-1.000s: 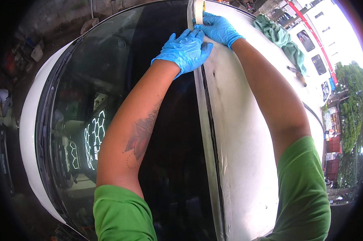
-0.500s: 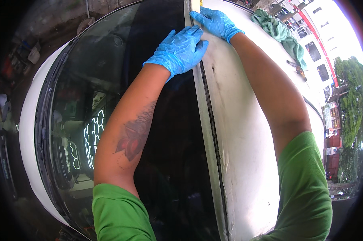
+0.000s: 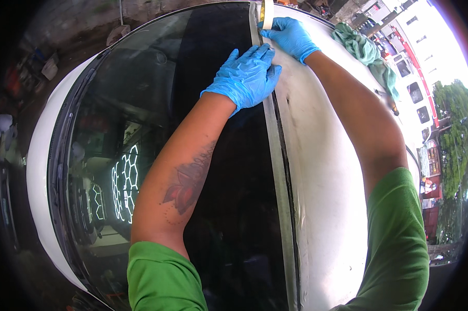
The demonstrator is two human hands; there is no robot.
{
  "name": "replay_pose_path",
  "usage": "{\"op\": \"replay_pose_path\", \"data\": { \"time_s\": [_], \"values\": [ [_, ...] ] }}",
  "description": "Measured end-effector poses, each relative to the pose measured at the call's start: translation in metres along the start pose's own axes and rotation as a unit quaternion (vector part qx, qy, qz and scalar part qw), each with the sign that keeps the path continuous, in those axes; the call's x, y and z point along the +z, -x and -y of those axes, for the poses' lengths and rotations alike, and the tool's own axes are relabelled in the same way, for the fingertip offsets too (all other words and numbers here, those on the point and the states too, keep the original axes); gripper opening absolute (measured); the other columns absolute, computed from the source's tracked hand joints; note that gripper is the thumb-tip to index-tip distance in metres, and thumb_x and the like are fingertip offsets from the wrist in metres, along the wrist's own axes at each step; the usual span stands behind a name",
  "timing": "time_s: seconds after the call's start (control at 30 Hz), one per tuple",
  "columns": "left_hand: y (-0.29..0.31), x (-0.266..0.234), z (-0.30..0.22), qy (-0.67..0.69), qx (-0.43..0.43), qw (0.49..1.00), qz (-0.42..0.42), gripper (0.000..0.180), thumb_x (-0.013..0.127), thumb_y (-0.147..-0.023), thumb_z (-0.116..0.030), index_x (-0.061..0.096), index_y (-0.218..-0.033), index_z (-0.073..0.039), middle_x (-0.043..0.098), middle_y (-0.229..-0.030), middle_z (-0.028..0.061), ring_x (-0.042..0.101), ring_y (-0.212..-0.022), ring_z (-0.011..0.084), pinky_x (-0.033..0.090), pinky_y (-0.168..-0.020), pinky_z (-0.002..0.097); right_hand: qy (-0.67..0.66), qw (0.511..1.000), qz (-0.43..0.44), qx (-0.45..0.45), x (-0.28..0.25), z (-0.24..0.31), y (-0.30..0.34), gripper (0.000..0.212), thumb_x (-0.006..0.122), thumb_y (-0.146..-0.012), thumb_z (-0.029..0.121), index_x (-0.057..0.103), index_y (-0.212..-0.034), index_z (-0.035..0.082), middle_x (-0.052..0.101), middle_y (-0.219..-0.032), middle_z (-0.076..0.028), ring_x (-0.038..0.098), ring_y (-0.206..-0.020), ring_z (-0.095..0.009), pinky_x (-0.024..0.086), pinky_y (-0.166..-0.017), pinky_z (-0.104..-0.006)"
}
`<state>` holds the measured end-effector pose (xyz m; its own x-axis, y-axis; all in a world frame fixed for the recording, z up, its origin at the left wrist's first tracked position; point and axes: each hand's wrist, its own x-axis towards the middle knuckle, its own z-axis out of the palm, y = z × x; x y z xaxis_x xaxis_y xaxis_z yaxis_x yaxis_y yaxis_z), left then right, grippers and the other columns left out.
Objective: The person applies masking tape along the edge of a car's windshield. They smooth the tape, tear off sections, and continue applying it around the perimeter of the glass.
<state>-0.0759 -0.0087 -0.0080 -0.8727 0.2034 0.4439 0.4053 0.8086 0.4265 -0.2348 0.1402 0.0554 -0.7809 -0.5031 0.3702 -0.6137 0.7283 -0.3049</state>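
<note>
A white car body (image 3: pixel 327 207) fills the view outdoors, its dark windscreen (image 3: pixel 140 155) to the left mirroring a lit honeycomb pattern, with street and trees at the far right.

Left hand (image 3: pixel 247 76), in a blue glove, lies flat with fingers spread, pressing a strip of masking tape (image 3: pixel 278 176) onto the seam where glass meets painted panel. The strip runs along that seam from the near edge of the view to the far end.

Right hand (image 3: pixel 291 36), also gloved, is closed around the tape roll (image 3: pixel 267 13) at the far end of the seam, holding it on edge just past the left fingertips.

A crumpled green cloth (image 3: pixel 366 54) lies on the panel, to the right of the right hand and apart from it.

Risks, as judged from this arrangement: if the roll is pulled off the line of the seam, the strip may wander onto the glass or the paint; uneven pressure from the flat hand may leave wrinkles or lifted edges; a sharp tug may tear the tape or peel the length already laid; the glove may stick to the adhesive.
</note>
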Motion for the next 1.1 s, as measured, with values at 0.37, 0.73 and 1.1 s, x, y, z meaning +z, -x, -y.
{"op": "replay_pose_path", "data": {
  "time_s": [0.37, 0.73, 1.1],
  "values": [
    [0.003, -0.002, -0.004, -0.003, 0.012, 1.0, 0.001, 0.06, 0.038, -0.107, -0.046, 0.045, -0.152, -0.006, 0.04, -0.162, 0.0154, 0.035, -0.152, 0.031, 0.026, -0.124, 0.0535, 0.046, 0.998, 0.017, 0.031, 0.004, -0.003, -0.001, 0.034, 0.082, -0.087, 0.031, 0.079, -0.116, 0.014, 0.079, -0.101, -0.008, 0.072, -0.086, -0.016, 0.057, -0.086, -0.0329],
    [-0.021, -0.017, -0.01, -0.032, -0.028, 0.996, 0.079, 0.062, 0.04, -0.105, -0.047, 0.04, -0.155, -0.01, 0.041, -0.161, 0.0169, 0.037, -0.151, 0.0334, 0.028, -0.123, 0.0575, 0.013, 0.999, 0.007, 0.049, 0.001, 0.002, 0.003, 0.035, 0.084, -0.083, 0.033, 0.081, -0.111, 0.011, 0.079, -0.096, -0.008, 0.071, -0.083, -0.014, 0.057, -0.085, -0.0329],
    [0.022, -0.008, -0.031, -0.059, 0.025, 0.997, 0.044, 0.066, 0.036, -0.107, -0.047, 0.038, -0.155, -0.002, 0.035, -0.164, 0.0211, 0.032, -0.153, 0.0357, 0.026, -0.124, 0.0546, 0.028, 0.998, 0.019, 0.043, 0.005, -0.007, -0.004, 0.053, 0.083, -0.079, 0.046, 0.078, -0.11, 0.003, 0.078, -0.097, -0.014, 0.072, -0.088, -0.021, 0.057, -0.086, -0.036]
  ]
}}
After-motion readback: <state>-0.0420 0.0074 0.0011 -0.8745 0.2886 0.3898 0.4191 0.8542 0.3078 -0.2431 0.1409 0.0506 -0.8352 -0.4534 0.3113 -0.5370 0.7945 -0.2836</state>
